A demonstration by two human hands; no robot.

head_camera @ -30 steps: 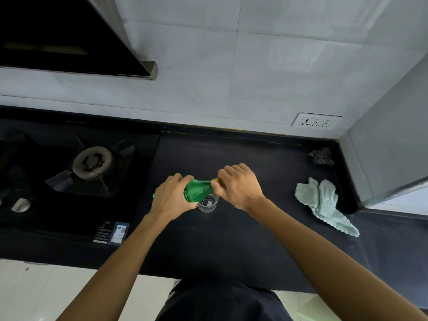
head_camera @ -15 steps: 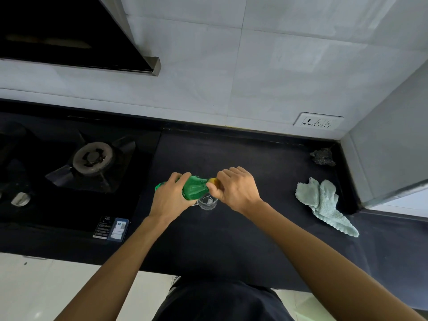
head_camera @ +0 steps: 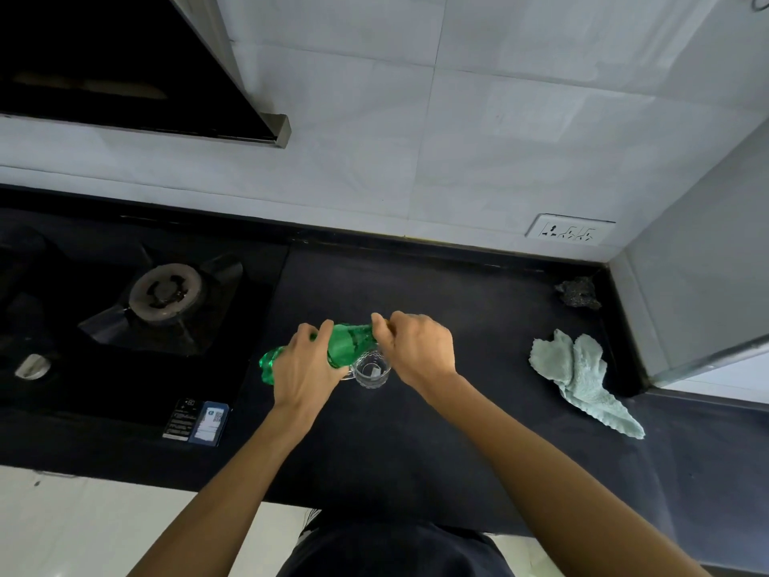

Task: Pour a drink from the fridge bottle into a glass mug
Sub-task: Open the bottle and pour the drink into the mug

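Evidently the green bottle (head_camera: 347, 345) had tipped further over the last second, its base swinging out left until it lay nearly level above the dark table (head_camera: 457, 431). The left hand (head_camera: 306, 370) was wrapped around its body, fingers closed on it; the right hand (head_camera: 418, 347) had its fingers pinched at the neck end, the cap itself hidden. The glass mug (head_camera: 371, 370) stood on the table directly below the neck, seemingly empty. Judged: opening was under way, pouring not begun.
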